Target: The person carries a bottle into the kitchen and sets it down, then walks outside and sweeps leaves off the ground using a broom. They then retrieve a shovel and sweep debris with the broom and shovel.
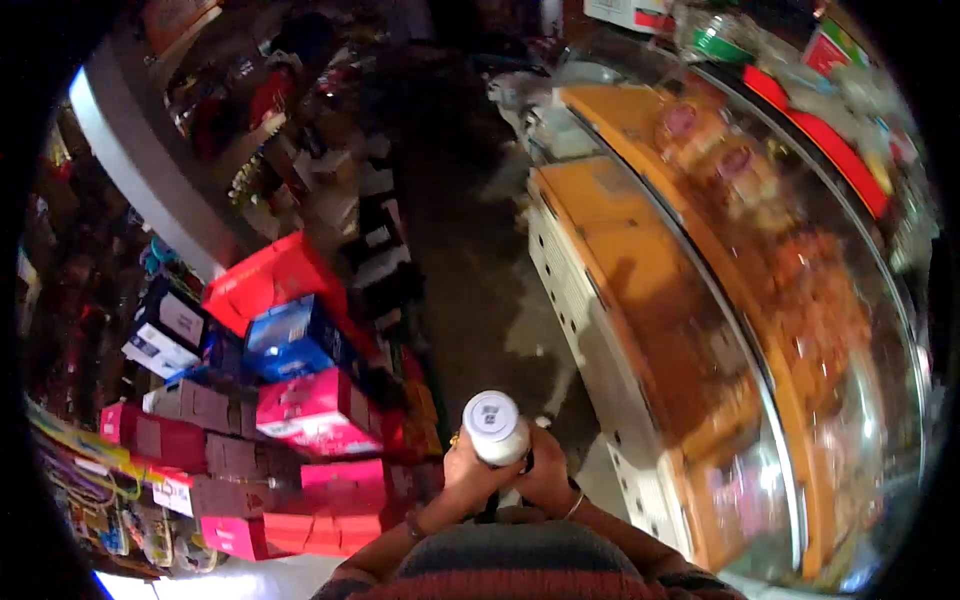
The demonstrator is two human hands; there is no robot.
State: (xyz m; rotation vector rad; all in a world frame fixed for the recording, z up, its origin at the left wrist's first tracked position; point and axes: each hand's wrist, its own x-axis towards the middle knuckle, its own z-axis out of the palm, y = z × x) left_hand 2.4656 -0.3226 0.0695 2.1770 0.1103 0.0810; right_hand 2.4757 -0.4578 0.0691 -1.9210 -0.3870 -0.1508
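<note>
Container, white, round-topped [493, 422], one, head view: aloft between stacked boxes [315, 410] and glass-fronted display case [690, 330]. Left hand [472, 474]: fingers curled round it. Right hand [547, 476]: close against its side, finger closure cannot be told. Step, as judged: holding. Next move: calls for steady support.

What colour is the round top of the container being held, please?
The container's top is white with dark print, best seen in the head view.
</note>
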